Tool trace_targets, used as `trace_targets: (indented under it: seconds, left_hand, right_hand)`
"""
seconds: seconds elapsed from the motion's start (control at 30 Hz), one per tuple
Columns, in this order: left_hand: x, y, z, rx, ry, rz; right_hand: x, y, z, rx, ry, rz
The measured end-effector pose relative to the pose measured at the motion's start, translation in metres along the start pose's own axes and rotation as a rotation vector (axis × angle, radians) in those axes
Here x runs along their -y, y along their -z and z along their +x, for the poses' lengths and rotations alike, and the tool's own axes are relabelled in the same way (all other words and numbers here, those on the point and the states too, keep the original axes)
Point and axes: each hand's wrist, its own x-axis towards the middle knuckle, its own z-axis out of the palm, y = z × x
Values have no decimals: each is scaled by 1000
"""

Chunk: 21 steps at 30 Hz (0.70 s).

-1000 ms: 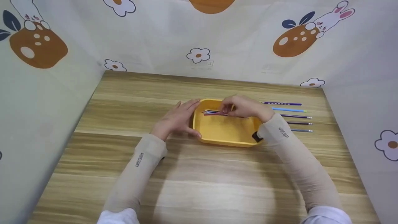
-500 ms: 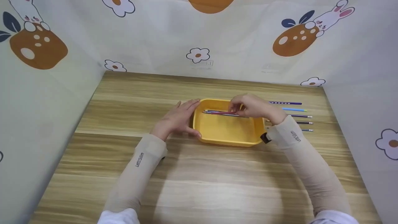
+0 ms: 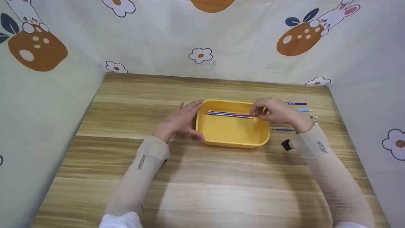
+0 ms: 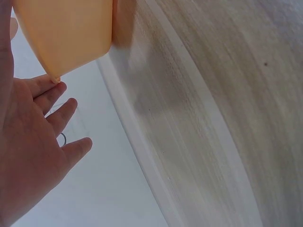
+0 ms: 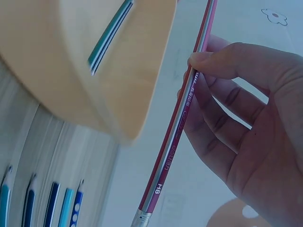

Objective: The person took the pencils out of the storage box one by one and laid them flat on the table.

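My left hand [image 3: 180,122] rests on the left end of a yellow plastic tray [image 3: 234,134], thumb at the near corner and fingertips at the far one. Its fingers look straight in the left wrist view, a fingertip touching the tray [image 4: 75,38]. Above the tray's right rim, my right hand [image 3: 278,110] pinches a red HB pencil [image 5: 177,123] between thumb and fingers. The pencil's metal ferrule shows in the right wrist view. Inside the tray, striped pencils [image 3: 218,114] lie side by side near the far wall; the red pencil partly covers them in the head view.
Several pencils lie in a row on the wooden table right of the tray, including a purple one [image 3: 297,103] and a blue one [image 3: 281,129]. My right forearm partly hides them. A patterned cloth wall [image 3: 158,41] rises behind the table.
My right hand has moved right with the red pencil, from above the tray's middle to its right rim, uncovering the pencils inside. My left hand stays at the tray's left end.
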Motion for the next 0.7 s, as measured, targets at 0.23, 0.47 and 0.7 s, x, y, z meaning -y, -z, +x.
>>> trace_targets:
  seconds: [0.23, 0.47, 0.7]
  left_hand:
    - [0, 0, 0, -11, -8, -8]
    - [-1, 0, 0, -6, 1, -9]
    - [0, -1, 0, 5, 16, -15]
  right_hand:
    - [-16, 2, -27, -57, -27, 18]
    - [-32, 1, -56, -103, -64, 32]
    - [-46, -2, -84, -180, -87, 21]
